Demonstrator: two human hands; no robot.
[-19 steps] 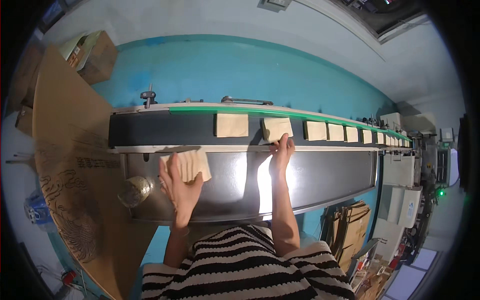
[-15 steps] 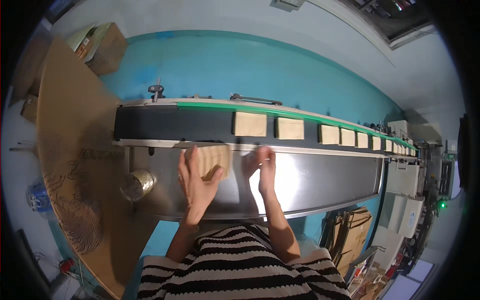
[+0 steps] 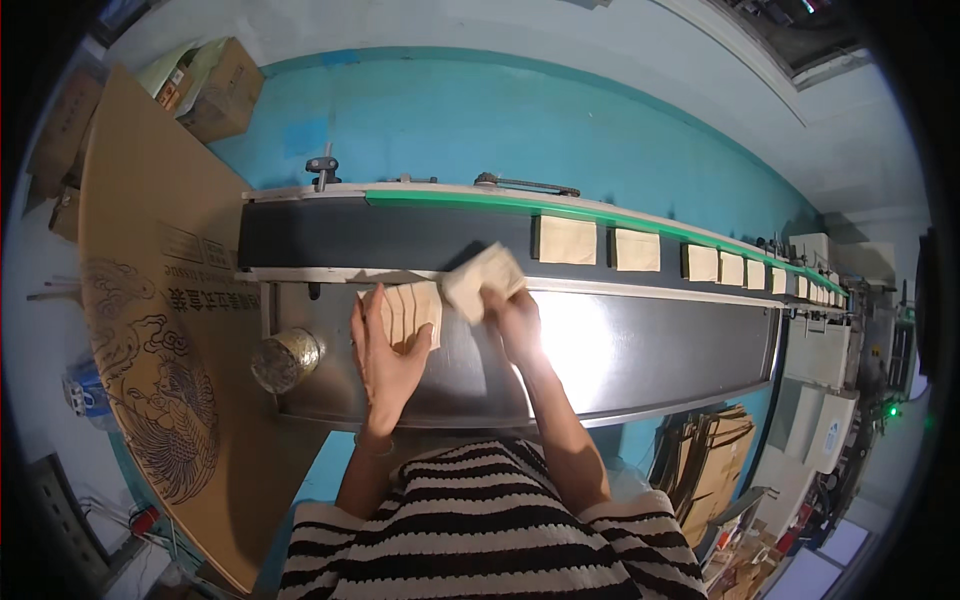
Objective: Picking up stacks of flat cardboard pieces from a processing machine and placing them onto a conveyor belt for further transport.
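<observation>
My left hand (image 3: 388, 375) is closed round a stack of beige folded tissues (image 3: 402, 312), fingers on its left side and thumb on its right. The stack is over the steel tray (image 3: 460, 380), its edges showing several layers. My right hand (image 3: 515, 322) grips a single bundle of folded tissues (image 3: 484, 283), tilted and a little blurred by motion, at the near rail of the dark conveyor belt (image 3: 400, 235). Farther right on the belt, several similar tissue bundles (image 3: 567, 241) lie in a row along the green guide strip (image 3: 450, 201).
A tall cardboard sheet (image 3: 150, 300) with printed drawings stands at the left. Beside it on the tray is a roll wrapped in shiny tape (image 3: 286, 360). Flattened cartons (image 3: 705, 455) lean below the tray at the right. A teal wall (image 3: 430, 110) runs behind the belt.
The bundles on the belt have travelled right. My right hand, holding nothing before, now has one tissue bundle and has moved to the belt's near rail. My left hand still holds the stack.
</observation>
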